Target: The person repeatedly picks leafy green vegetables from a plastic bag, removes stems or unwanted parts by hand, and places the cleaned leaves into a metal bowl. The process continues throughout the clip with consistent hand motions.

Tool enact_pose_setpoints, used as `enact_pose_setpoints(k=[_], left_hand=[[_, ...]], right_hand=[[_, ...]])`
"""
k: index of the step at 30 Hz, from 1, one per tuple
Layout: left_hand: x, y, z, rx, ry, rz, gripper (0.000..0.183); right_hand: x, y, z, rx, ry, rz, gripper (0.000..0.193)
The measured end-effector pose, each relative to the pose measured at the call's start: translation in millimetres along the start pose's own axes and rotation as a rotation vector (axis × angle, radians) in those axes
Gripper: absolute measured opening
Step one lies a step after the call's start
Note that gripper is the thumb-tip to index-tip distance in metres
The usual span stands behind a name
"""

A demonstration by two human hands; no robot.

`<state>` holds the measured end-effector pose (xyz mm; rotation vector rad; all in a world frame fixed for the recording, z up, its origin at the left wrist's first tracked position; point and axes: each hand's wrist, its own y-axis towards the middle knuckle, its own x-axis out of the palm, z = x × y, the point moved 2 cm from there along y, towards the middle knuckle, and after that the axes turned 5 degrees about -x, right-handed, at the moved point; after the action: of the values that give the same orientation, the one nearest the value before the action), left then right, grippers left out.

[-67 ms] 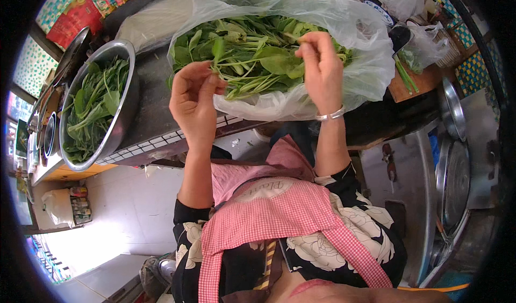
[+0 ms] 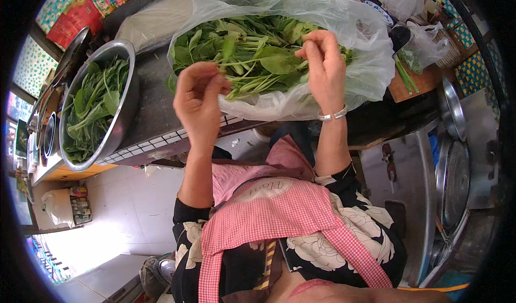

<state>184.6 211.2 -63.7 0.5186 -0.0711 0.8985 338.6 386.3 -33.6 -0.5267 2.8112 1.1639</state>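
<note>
Over a translucent plastic bag (image 2: pixel 371 61) heaped with leafy greens (image 2: pixel 252 39), both of my hands are raised. My left hand (image 2: pixel 200 93) is closed in a pinch at the near left side of the heap, with a blurred green leaf (image 2: pixel 228 48) standing up from its fingertips. To the right, my right hand (image 2: pixel 327 69), with a silver bangle on its wrist, has thumb and fingers drawn together; what they hold, if anything, is too small to make out. A broad leaf (image 2: pixel 277 63) lies between the hands.
A steel basin (image 2: pixel 131 82) of greens stands left on the dark counter (image 2: pixel 153 90). Right of the bag are a wooden board (image 2: pixel 422 85) with green stalks and a basket (image 2: pixel 449 50). Metal pans (image 2: pixel 454 179) lean at the far right.
My left hand has shifted slightly right, and the leaf at its fingertips moved with it and blurred. My right hand has moved slightly right, its fingers drawn back from the greens.
</note>
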Motion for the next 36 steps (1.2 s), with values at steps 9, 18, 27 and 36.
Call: enact_pose_setpoints(k=[9,18,27,36], left_hand=[[66,4,-30,0.484,0.902,-0.526,0.014],[-3,-10,-16,0.247,0.756,-0.313,0.017],[-6,-2,-11,0.127,0.656,-0.183,0.025],[9,4,-11,0.205,0.841,-0.263,0.032]], right_hand=[[26,12,-17,-0.21,-0.216,-0.242,0.016],[77,5,32,-0.238,-0.489,-0.513,0.019],[11,23,-2,-0.068,-0.141,-0.234,0.014],[-39,31,5,-0.013,0.035,0.029,0.015]])
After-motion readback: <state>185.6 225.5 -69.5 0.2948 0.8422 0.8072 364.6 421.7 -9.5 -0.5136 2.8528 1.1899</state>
